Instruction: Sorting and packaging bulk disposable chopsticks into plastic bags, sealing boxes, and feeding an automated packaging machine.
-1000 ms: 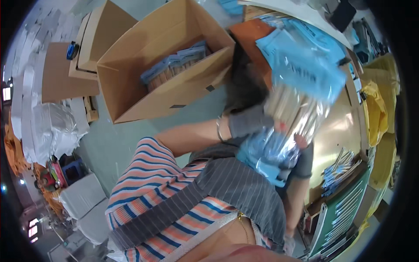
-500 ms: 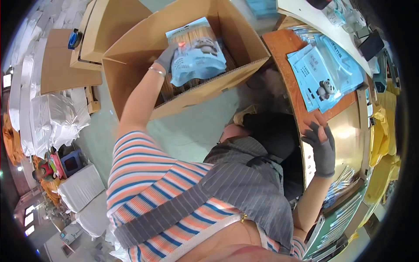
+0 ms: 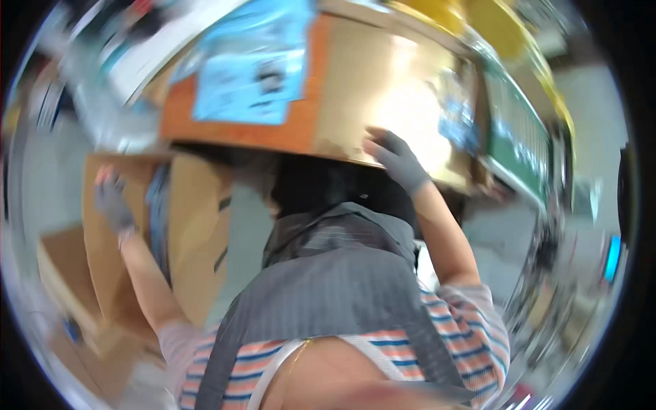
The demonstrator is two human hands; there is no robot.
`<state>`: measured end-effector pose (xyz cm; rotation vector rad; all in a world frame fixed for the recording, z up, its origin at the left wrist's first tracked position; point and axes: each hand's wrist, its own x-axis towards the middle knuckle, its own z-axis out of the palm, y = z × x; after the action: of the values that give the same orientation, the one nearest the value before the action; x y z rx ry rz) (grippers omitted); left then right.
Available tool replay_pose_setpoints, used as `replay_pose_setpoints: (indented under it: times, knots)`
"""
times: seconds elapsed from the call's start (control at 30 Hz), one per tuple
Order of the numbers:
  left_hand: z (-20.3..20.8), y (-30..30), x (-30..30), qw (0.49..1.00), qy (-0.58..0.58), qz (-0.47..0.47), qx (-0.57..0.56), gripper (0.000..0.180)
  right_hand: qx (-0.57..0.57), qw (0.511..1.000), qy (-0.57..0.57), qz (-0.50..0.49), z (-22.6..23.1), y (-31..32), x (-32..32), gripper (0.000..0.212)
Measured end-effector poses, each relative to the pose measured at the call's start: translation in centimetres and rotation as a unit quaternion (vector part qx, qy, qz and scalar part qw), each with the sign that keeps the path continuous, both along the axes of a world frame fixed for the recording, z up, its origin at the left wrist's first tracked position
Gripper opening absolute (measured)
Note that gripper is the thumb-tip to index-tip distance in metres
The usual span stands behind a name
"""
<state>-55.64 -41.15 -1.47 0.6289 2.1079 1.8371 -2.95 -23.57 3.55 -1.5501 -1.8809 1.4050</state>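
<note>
My left hand (image 3: 113,199), in a grey half-finger glove, hangs over the opening of a cardboard box (image 3: 198,239) at my left. It holds nothing that I can see, and its fingers are loosely extended, though blurred. Blue packaging (image 3: 158,212) shows as a narrow strip inside the box. My right hand (image 3: 398,161), gloved the same way, is at the near edge of the shiny gold-coloured tabletop (image 3: 348,89), fingers stretched out and empty. Left of it, flat light-blue bags (image 3: 246,78) with a dark printed figure lie on the orange-brown board (image 3: 311,102).
A second cardboard box (image 3: 72,266) stands beyond the first at far left. Clear plastic-wrapped pieces (image 3: 454,106) and a green rack (image 3: 516,126) of thin items are on the right of the table. Yellow material (image 3: 502,27) lies behind. Much is motion-blurred.
The view has swung right, so the table is now ahead and the box at my left. My left hand has let go of the blue bag of sticks. My right hand has moved along the table edge.
</note>
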Motion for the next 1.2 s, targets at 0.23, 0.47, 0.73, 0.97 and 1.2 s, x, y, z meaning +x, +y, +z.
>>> replay_pose_setpoints:
  times: [0.23,0.47,0.73,0.97,1.2]
  knots:
    - [5.6,13.2,25.4,0.896,0.218,-0.388,-0.015,0.018,0.327,0.854,-0.362,-0.183,0.1,15.7,12.9,0.109]
    - [-0.8,22.5,39.1,0.812,0.363,-0.454,-0.052,0.038,0.047,0.878,-0.322,-0.351,-3.8,21.6,19.5,0.125]
    - [-6.6,34.9,47.1,0.782,0.440,-0.439,-0.047,0.050,0.067,0.978,0.018,-0.198,-7.5,21.4,19.9,0.044]
    - [-6.6,35.0,47.4,0.777,0.445,-0.437,-0.085,0.052,0.287,0.853,-0.097,-0.425,-9.4,3.9,17.9,0.061]
    - [-5.8,35.1,46.7,0.770,0.444,-0.455,-0.051,0.059,0.342,0.869,-0.271,-0.235,-11.5,-2.8,16.4,0.079]
